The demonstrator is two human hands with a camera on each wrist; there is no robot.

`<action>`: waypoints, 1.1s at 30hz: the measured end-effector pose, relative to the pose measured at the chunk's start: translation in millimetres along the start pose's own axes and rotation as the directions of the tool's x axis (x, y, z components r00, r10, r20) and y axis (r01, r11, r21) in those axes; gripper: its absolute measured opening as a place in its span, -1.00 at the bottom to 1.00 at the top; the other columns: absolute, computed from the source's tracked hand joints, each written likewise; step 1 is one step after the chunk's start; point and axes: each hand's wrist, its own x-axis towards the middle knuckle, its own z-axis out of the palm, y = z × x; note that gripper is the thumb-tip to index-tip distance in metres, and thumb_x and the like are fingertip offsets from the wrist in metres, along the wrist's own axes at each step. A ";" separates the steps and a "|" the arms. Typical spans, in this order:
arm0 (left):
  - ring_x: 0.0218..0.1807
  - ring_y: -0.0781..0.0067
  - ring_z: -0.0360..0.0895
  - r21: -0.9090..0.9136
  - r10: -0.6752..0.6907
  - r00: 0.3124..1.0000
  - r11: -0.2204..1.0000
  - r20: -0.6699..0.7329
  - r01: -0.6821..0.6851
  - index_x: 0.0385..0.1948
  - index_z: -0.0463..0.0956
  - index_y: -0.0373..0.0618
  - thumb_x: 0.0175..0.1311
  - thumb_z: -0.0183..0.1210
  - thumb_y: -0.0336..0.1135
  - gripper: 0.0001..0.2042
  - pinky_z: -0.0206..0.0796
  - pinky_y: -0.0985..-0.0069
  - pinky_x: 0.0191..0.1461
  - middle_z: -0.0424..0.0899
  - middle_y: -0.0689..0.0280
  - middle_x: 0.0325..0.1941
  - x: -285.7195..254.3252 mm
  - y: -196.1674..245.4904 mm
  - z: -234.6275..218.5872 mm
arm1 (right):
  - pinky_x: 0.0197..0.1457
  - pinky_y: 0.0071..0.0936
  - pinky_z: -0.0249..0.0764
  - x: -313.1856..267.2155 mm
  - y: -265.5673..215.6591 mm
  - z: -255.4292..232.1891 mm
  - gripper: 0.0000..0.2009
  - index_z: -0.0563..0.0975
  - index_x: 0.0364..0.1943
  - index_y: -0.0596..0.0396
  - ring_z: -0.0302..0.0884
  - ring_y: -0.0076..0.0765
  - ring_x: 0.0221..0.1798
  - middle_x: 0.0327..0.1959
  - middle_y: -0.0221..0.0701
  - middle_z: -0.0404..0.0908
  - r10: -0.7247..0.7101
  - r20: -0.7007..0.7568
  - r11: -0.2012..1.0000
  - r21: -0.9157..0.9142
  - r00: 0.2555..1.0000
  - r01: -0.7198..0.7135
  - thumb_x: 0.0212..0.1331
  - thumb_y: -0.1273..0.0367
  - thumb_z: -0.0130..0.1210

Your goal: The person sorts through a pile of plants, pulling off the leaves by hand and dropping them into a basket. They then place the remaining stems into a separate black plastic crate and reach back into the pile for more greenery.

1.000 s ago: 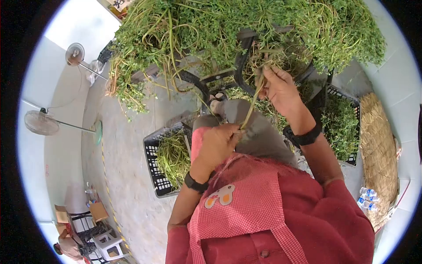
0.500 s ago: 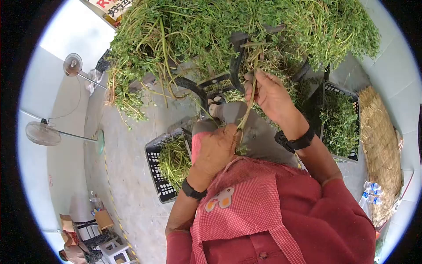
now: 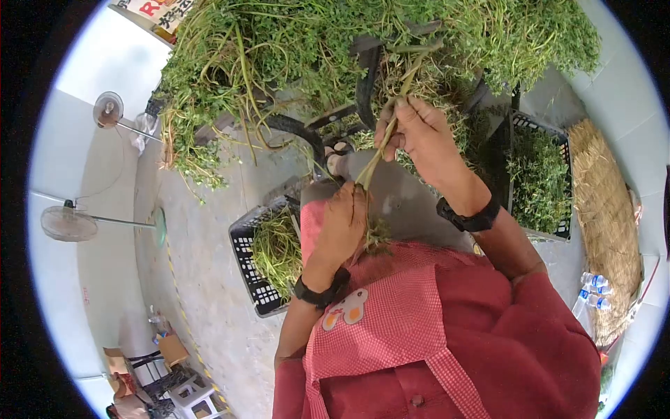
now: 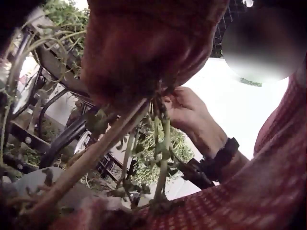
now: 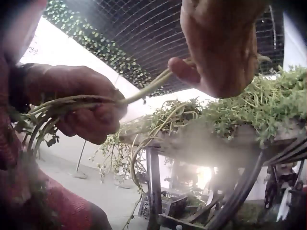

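My left hand (image 3: 340, 225) pinches a small bundle of green stems (image 3: 372, 165) over my lap, with leafy ends hanging below the fingers. Farther up the same stems, my right hand (image 3: 430, 143) grips them between thumb and fingers, and their thick ends stick out past it toward the heap. In the right wrist view the stems (image 5: 144, 92) stretch between the left hand (image 5: 84, 100) and the right hand (image 5: 223, 52). The left wrist view has leafy stems (image 4: 162, 158) dangling under the left hand (image 4: 148, 48).
A large heap of leafy greens (image 3: 300, 63) covers a black-framed table ahead. Black crates hold stems (image 3: 276, 248) at the left and greens (image 3: 537, 174) at the right. Also in view are a rolled straw mat (image 3: 604, 216), water bottles (image 3: 594, 292), fans (image 3: 68, 223) and a white stool (image 3: 192, 397).
Both hands have moved up and left in the head view, still holding the stems. The hanging leafy ends show more clearly below the left hand. The view has shifted slightly.
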 end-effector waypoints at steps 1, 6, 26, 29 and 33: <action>-0.49 -0.10 0.39 -0.019 -0.009 0.999 1.000 -0.039 0.008 -0.44 0.31 -0.28 0.32 -0.17 -0.36 -0.81 0.22 0.26 -0.41 0.40 0.00 -0.58 2.3 -9.3 2.8 | -0.48 -0.63 0.42 -3.2 0.6 4.5 -0.75 0.41 -0.29 0.17 0.51 -0.53 -0.47 -0.47 -0.38 0.53 -0.039 0.001 0.994 -0.102 0.999 0.039 0.33 0.26 -0.20; -0.54 0.43 0.47 0.126 0.012 0.999 0.992 0.034 -0.016 -0.33 0.39 -0.23 0.38 -0.18 -0.23 -0.74 0.31 0.48 -0.45 0.52 0.26 -0.55 13.1 -35.9 -0.4 | -0.50 -0.65 0.43 -29.5 2.9 33.4 -0.86 0.44 -0.31 0.23 0.51 -0.57 -0.56 -0.50 -0.41 0.54 -0.197 0.164 0.834 -0.491 0.967 0.253 0.24 0.41 -0.09; -0.50 0.13 0.48 0.082 0.015 0.998 0.997 -0.066 -0.009 -0.41 0.39 -0.28 0.24 -0.05 -0.39 -0.86 0.33 0.35 -0.40 0.53 0.05 -0.51 3.3 -110.3 0.0 | -0.59 -0.67 0.39 -27.8 -43.3 42.4 -0.80 0.41 -0.34 0.26 0.47 -0.56 -0.63 -0.56 -0.37 0.53 -0.207 0.008 0.914 -0.356 0.978 0.197 0.28 0.37 -0.15; -0.55 0.46 0.38 -0.679 -0.476 0.871 0.601 0.119 0.421 -0.44 0.38 -0.12 0.33 -0.10 -0.23 -0.80 0.31 0.54 -0.44 0.48 0.33 -0.58 -7.1 -84.8 -6.6 | -0.55 -0.64 0.40 -6.0 -34.0 18.6 -0.74 0.41 -0.27 0.25 0.46 -0.54 -0.57 -0.52 -0.33 0.52 -0.201 -0.035 0.943 -0.278 0.979 0.184 0.32 0.29 -0.19; -0.62 0.56 0.26 -0.910 -0.382 0.921 0.351 0.077 0.221 -0.45 0.37 -0.06 0.35 -0.10 -0.17 -0.78 0.18 0.63 -0.54 0.33 0.43 -0.67 -5.5 -89.4 -12.2 | -0.50 -0.59 0.40 -0.2 -18.1 0.8 -0.70 0.42 -0.24 0.19 0.45 -0.50 -0.48 -0.49 -0.33 0.51 -0.127 -0.129 0.988 -0.100 0.983 0.115 0.33 0.20 -0.19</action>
